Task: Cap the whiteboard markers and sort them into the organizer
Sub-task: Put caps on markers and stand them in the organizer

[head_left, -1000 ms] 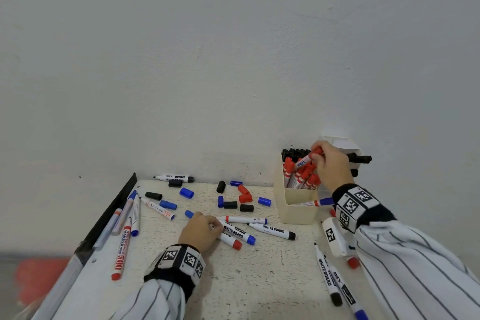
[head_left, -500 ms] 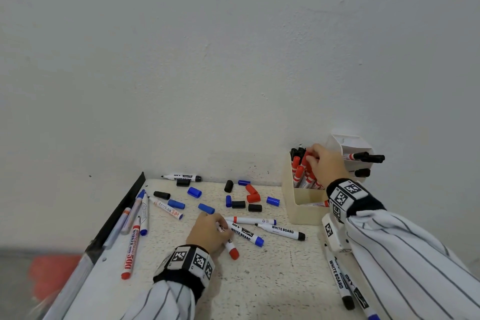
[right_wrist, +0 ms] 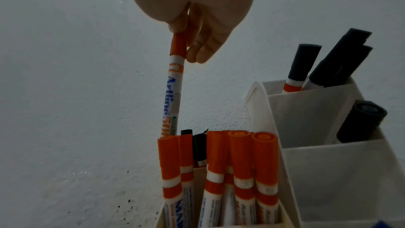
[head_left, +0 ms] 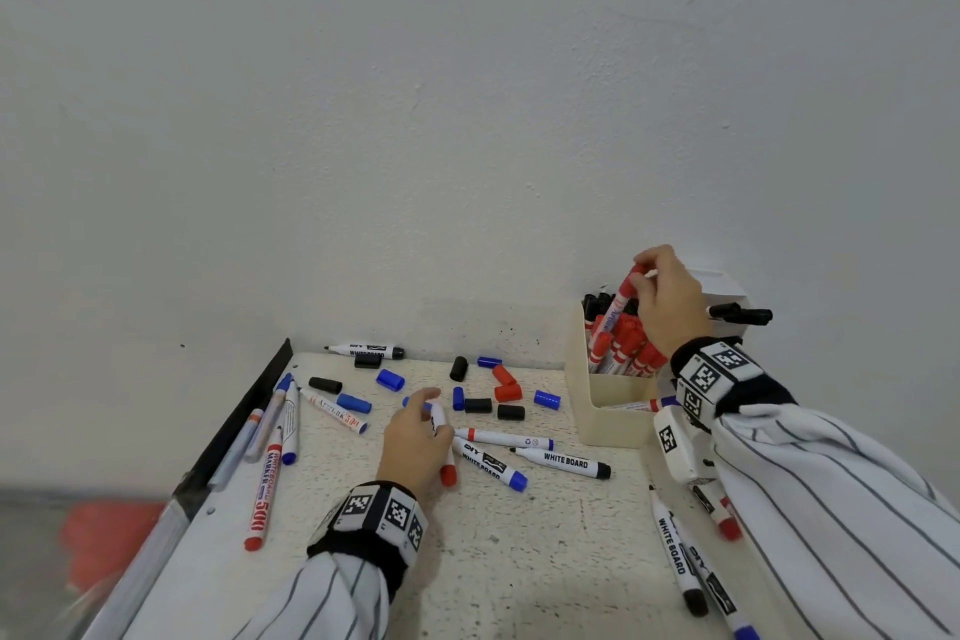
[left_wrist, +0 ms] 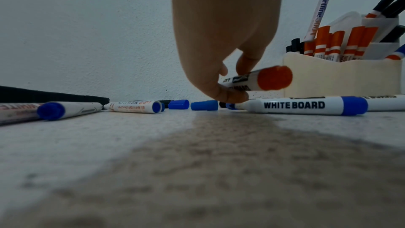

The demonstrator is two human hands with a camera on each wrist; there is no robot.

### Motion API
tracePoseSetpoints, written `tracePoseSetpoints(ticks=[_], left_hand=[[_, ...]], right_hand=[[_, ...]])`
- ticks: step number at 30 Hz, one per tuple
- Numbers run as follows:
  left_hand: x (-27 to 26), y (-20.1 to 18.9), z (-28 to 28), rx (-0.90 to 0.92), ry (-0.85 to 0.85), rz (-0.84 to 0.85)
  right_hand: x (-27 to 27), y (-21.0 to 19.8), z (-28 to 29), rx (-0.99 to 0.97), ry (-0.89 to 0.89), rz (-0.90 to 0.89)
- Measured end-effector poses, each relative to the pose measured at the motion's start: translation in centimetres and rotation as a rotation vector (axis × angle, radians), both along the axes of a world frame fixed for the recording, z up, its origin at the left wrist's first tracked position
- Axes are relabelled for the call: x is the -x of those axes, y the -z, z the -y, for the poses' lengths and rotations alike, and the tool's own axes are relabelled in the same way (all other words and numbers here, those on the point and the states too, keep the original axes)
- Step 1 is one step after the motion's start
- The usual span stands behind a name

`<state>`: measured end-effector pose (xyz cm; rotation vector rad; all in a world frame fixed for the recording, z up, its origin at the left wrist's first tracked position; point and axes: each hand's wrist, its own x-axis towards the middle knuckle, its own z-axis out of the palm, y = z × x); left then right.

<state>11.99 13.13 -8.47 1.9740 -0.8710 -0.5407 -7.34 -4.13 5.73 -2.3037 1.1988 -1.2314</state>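
My right hand (head_left: 647,276) (right_wrist: 188,41) pinches a red-capped Artline marker (head_left: 615,309) (right_wrist: 174,93) by its cap. The marker hangs nearly upright, its lower end among the red markers (right_wrist: 241,162) in the cream organizer (head_left: 608,411) (left_wrist: 339,77). Black-capped markers (right_wrist: 337,63) stand in the white back compartments. On the table, my left hand (head_left: 418,431) (left_wrist: 228,84) pinches a white marker with a red end (head_left: 448,474) (left_wrist: 274,80), whose red end is lifted off the surface. Its front end is hidden by my fingers.
Loose blue, black and red caps (head_left: 506,387) lie between my hands near the wall. Several markers (head_left: 566,462) lie around my left hand, more along the table's black left edge (head_left: 244,411) and under my right forearm (head_left: 675,551). The wall stands directly behind the organizer.
My right hand dipped into the red compartment, then rose, holding the Artline marker by its cap. My left hand closed on the red-ended marker and tilted its end up.
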Motion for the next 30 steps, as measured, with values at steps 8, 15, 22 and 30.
tracePoseSetpoints(ticks=[8, 15, 22, 30], left_hand=[[0.0, -0.2, -0.2, 0.029, 0.0, -0.113], [0.2, -0.3, -0.1, 0.043, -0.026, -0.149], [0.3, -0.3, -0.2, 0.02, 0.003, -0.146], [0.2, -0.2, -0.1, 0.019, 0.016, -0.138]], right_hand=[[0.2, 2.9, 0.9, -0.197, -0.086, -0.239], [-0.6, 3.1, 0.8, -0.276, -0.035, -0.459], [-1.2, 4.2, 1.5, -0.137, -0.006, -0.42], [-0.7, 4.0, 1.8, -0.125, 0.019, -0.681]])
